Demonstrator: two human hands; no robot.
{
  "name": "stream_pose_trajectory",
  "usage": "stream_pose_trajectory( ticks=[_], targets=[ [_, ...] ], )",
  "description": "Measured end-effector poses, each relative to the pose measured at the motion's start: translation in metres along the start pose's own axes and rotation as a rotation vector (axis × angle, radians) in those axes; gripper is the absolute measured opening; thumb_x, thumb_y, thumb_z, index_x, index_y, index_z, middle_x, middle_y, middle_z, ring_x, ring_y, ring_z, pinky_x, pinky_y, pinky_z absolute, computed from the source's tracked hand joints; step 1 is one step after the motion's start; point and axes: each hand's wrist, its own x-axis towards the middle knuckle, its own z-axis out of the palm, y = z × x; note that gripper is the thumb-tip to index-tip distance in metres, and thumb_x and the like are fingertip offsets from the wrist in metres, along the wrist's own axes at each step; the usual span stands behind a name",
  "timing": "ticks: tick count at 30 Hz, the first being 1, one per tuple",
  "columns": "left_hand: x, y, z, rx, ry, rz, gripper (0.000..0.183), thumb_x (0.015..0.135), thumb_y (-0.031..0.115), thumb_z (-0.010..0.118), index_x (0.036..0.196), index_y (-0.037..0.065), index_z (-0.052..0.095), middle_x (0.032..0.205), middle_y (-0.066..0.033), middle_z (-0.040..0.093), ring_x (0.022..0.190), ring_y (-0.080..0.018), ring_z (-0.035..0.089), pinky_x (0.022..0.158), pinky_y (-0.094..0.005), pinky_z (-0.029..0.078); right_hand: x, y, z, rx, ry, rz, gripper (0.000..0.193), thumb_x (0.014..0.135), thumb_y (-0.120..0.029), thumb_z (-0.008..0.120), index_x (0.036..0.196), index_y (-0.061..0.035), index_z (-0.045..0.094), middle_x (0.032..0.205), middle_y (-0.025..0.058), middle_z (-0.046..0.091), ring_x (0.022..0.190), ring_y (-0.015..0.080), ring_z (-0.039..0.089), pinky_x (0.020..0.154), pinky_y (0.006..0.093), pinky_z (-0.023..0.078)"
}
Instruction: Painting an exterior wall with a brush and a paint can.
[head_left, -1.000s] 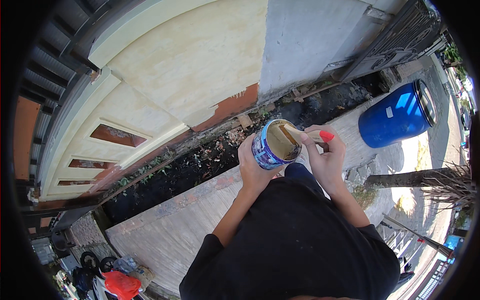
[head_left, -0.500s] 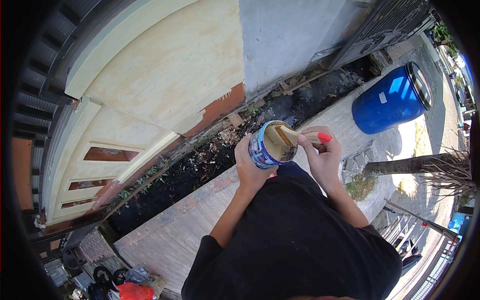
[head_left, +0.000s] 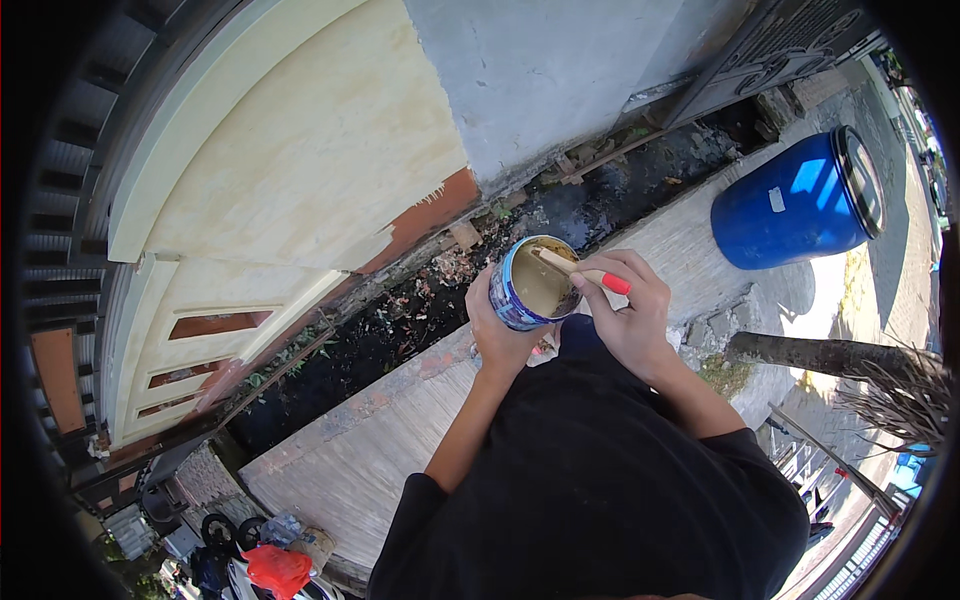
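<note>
While my left hand (head_left: 497, 330) grips the paint can (head_left: 533, 283) and my right hand (head_left: 628, 315) pinches the brush (head_left: 585, 274) dipped inside, I judge the cream wall (head_left: 300, 170) mostly coated, an orange patch (head_left: 425, 215) left.

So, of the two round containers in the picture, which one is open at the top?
The small paint can in the left hand: it shows creamy paint, while the blue barrel keeps its lid on.
</note>
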Motion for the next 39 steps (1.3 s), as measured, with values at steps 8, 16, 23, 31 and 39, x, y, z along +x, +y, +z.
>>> stream_pose_trajectory(
  ticks=[8,16,23,31,39],
  targets=[
    [0.014,0.013,0.031,-0.002,0.052,-0.119,0.118,0.057,0.017,0.107,0.152,-0.002,0.040,0.142,-0.0165,0.057,0.133,-0.0294,0.058,0.117,-0.0438,0.045,0.022,0.047,-0.021,0.645,0.026,0.580,0.021,0.105,-0.011,0.071,0.116,0.0071,0.072,0.106,0.0145,0.077,0.096,0.0236,0.077,0.090,0.0386,0.065],
    [0.004,-0.020,0.012,-0.064,0.078,-0.062,0.123,0.059,0.020,0.108,0.155,-0.001,0.034,0.145,-0.0177,0.057,0.133,-0.0291,0.060,0.116,-0.0429,0.046,0.015,0.059,-0.041,0.840,-0.199,0.782,0.026,0.101,-0.007,0.073,0.119,0.0115,0.072,0.106,0.0215,0.078,0.094,0.0263,0.080,0.087,0.0358,0.066],
    [-0.025,-0.068,-0.067,-0.133,-0.007,0.046,0.123,0.056,0.027,0.108,0.155,0.001,0.042,0.148,-0.0242,0.055,0.136,-0.0436,0.055,0.116,-0.0515,0.044,-0.037,0.002,-0.015,0.494,-0.551,0.788,0.030,0.098,-0.010,0.079,0.123,0.0070,0.077,0.090,0.0038,0.075,0.071,0.0084,0.064,0.063,0.0252,0.051],
    [-0.055,-0.112,-0.139,-0.222,-0.076,0.065,0.121,0.055,0.025,0.110,0.152,0.000,0.041,0.145,-0.0199,0.057,0.134,-0.0344,0.058,0.115,-0.0464,0.046,-0.102,-0.042,0.061,0.797,-0.709,0.915,0.030,0.106,-0.012,0.068,0.131,0.0028,0.062,0.094,0.0027,0.066,0.068,0.0061,0.052,0.057,0.0235,0.039],
    [-0.046,-0.156,-0.140,-0.312,-0.063,-0.073,0.120,0.059,0.009,0.106,0.154,-0.001,0.034,0.147,-0.0170,0.055,0.137,-0.0294,0.058,0.118,-0.0432,0.046,-0.103,-0.013,0.124,1.160,-0.373,0.974,0.036,0.112,-0.015,0.061,0.145,-0.0039,0.054,0.095,0.0037,0.064,0.071,0.0087,0.053,0.061,0.0237,0.042]
  ],
)
